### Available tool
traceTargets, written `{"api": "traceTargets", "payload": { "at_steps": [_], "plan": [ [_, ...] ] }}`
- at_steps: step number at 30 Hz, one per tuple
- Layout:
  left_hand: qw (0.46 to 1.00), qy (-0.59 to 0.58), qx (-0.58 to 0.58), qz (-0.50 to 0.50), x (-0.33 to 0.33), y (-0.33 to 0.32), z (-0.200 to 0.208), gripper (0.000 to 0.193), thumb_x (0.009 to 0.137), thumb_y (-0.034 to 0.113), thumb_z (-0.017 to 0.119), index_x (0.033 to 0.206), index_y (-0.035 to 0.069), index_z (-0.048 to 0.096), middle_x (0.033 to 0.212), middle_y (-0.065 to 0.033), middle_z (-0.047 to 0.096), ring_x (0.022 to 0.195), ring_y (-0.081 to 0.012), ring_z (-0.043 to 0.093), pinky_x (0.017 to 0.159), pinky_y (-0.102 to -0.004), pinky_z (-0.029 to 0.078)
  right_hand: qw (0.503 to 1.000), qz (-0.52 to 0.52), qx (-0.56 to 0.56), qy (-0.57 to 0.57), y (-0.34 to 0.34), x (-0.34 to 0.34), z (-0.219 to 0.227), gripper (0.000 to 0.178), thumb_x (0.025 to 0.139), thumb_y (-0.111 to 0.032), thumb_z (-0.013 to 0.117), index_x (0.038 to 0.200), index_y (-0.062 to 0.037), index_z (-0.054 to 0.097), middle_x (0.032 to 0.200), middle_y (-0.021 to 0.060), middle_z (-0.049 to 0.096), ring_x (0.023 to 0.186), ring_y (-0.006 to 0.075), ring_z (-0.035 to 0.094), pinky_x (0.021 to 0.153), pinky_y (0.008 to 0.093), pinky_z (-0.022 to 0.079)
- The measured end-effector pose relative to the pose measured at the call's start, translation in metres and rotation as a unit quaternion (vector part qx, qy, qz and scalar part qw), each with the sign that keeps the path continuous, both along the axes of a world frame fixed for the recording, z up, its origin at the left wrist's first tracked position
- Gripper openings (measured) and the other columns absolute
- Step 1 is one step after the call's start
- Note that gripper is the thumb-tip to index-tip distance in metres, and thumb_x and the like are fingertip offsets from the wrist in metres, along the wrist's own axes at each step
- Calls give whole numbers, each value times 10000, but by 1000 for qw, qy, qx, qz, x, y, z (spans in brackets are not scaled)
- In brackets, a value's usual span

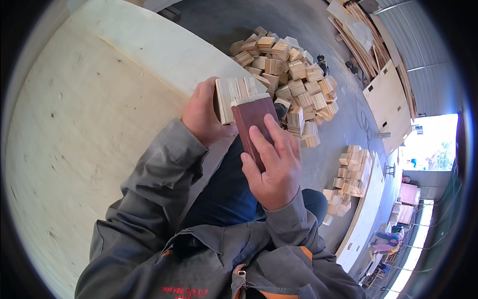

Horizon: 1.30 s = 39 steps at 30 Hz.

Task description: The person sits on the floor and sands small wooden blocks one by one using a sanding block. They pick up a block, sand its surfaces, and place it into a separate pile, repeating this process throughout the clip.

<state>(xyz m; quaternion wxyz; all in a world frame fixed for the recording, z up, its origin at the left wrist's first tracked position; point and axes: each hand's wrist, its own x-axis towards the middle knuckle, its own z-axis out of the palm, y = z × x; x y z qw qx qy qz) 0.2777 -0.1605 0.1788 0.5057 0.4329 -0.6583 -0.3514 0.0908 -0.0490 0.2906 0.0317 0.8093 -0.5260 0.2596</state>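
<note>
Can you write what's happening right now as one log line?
left hand: holds wooden block | right hand: holds dark red board against block | beyond: block pile

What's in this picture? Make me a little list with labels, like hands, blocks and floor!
Left hand: grips a pale wooden block from the side.
Right hand: holds a dark red-brown board, fingers lying flat on its face.
How they meet: the board's top end rests against the block.
Pile: many pale wooden blocks heaped on the grey floor beyond the hands.
Second stack: smaller blocks farther right.
Left side: large plywood sheet.
Clothes: grey jacket sleeves.
</note>
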Motion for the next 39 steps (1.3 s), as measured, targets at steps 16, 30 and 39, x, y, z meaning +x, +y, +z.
{"api": "traceTargets", "payload": {
  "at_steps": [16,30,39],
  "plan": [
    [999,-22,-18,22,0,2,7,1026,630,180,1044,1473,17,483,1321,-241,635,1229,-450,660,1044,-490,571,1000,-21,-14,10,-51,17,-1,532,869,-155,839,1392,-99,763,1541,173,643,1225,430,638,1065,518,557],
    [999,-35,14,9,-4,2,16,1031,657,189,1046,1489,-2,468,1377,-237,622,1270,-424,650,1075,-483,551,997,-70,-13,24,-130,36,-2,478,884,-184,813,1352,-99,777,1493,163,684,1223,404,660,1062,506,566],
    [999,-19,-31,24,1,2,4,964,662,195,1029,1446,8,501,1321,-247,633,1230,-457,647,1042,-496,568,1000,-16,-22,11,-55,21,-4,547,874,-145,838,1407,-67,748,1521,161,667,1209,433,643,1069,524,553]
  ]
}}
